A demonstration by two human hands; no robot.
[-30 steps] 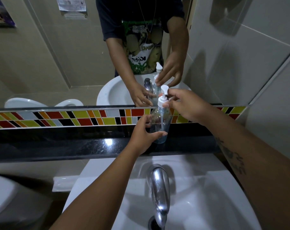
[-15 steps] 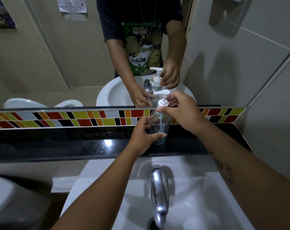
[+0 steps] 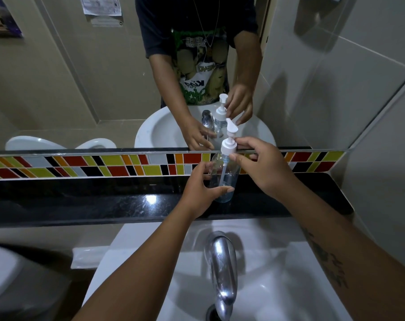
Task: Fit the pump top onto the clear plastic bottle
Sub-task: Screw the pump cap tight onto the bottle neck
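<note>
The clear plastic bottle (image 3: 224, 179) stands on the black ledge (image 3: 104, 200), gripped by the left hand (image 3: 202, 193). The right hand (image 3: 264, 167) pinches the pump top (image 3: 228, 144): keep bottle steady, turn collar squarely.

One head-worn wide-angle view looks forward and down, close over the sink (image 3: 278, 286), facing the mirror (image 3: 81, 89).

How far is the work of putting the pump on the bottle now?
Done: the pump sits on the neck of the bottle, its tube inside. In hand: the left hand holds the bottle on the black shelf; the right hand's fingertips pinch the white collar. Left: whether the collar is fully tight cannot be seen.
</note>
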